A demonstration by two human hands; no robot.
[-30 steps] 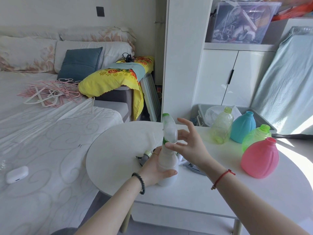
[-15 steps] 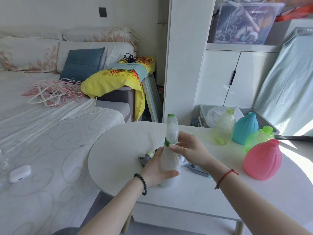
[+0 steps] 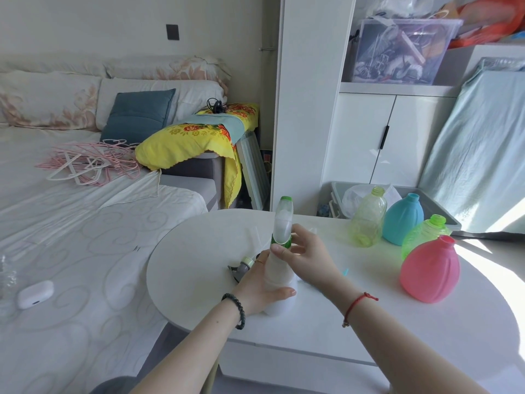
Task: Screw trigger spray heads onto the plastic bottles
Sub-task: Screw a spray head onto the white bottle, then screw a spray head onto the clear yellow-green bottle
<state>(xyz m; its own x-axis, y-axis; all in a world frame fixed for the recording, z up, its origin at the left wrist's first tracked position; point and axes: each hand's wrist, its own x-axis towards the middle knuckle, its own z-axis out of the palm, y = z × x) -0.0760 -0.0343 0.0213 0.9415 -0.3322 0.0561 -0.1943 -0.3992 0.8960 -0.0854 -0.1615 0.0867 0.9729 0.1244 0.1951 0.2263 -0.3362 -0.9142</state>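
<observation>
While the frosted white plastic bottle (image 3: 279,277) stood upright on the round white table (image 3: 199,268), I held it with both hands. My left hand (image 3: 260,288) was wrapped around its lower body, thumb across the near side, a dark bead bracelet (image 3: 238,309) on that wrist. My right hand (image 3: 308,255) gripped the green screw collar (image 3: 281,242) at the bottle's neck, fingertips pinched on it, a red string bracelet (image 3: 358,304) on that wrist. Above the collar rose the translucent spray head with a green tip (image 3: 284,216). Just behind the bottle and to its left lay a grey trigger spray head (image 3: 243,269) on the tabletop, partly hidden by my left hand. To the right of the bottle, well apart, stood a pink squat plastic jug (image 3: 430,273), open at the neck. Beyond it was a bright green ribbed bottle (image 3: 423,237), then a teal plastic jug (image 3: 403,220) and a pale yellow-green clear bottle (image 3: 369,220), all uncapped. Behind those, past the table's far edge, sat a grey plastic bin (image 3: 338,191). Far to the left of the bottle, on the white bed (image 3: 71,237), lay a small white case (image 3: 35,294) and, farther off, a heap of pink hangers (image 3: 91,163).
</observation>
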